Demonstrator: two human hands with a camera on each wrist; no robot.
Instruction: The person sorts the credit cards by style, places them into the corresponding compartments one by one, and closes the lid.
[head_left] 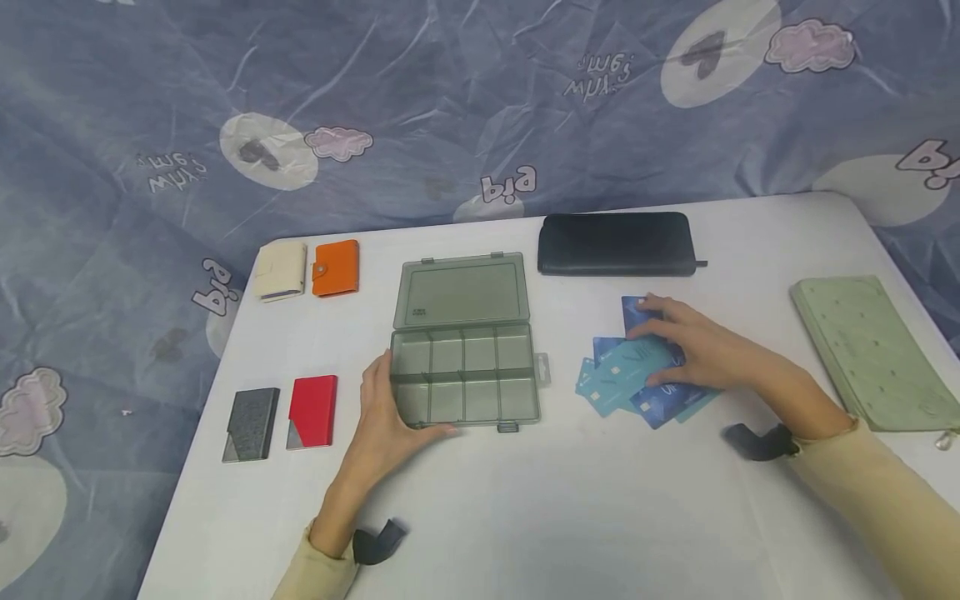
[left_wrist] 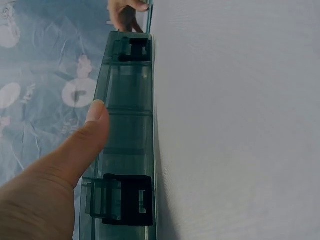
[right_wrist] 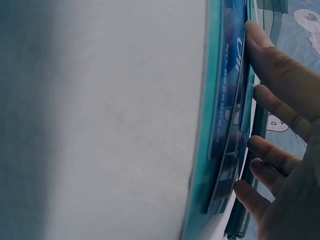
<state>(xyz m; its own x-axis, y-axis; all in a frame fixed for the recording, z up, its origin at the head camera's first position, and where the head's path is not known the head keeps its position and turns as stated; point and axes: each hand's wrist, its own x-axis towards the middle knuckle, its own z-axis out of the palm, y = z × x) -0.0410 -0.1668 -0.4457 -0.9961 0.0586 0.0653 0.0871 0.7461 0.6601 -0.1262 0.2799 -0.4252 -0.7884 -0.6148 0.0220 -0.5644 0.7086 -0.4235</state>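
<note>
A green translucent plastic box (head_left: 465, 375) with several compartments lies with its lid (head_left: 462, 290) folded back; no contents show inside. My left hand (head_left: 384, 429) spans the box's near left corner, fingers along the left side and the straight thumb at the front edge. In the left wrist view that thumb rests along the box's front wall (left_wrist: 127, 132), between two latches. To the right of the box, light and dark blue cards (head_left: 618, 375) are fanned in a loose pile. My right hand (head_left: 690, 342) is over the pile with spread fingers, fingertips on the cards.
A black zip wallet (head_left: 617, 244) lies behind the cards, a green wallet (head_left: 873, 350) at the right. On the left are a cream card holder (head_left: 281, 268), an orange one (head_left: 336, 267), a grey one (head_left: 252, 423) and a red one (head_left: 313, 410). Patterned cloth (head_left: 420, 108) hangs behind.
</note>
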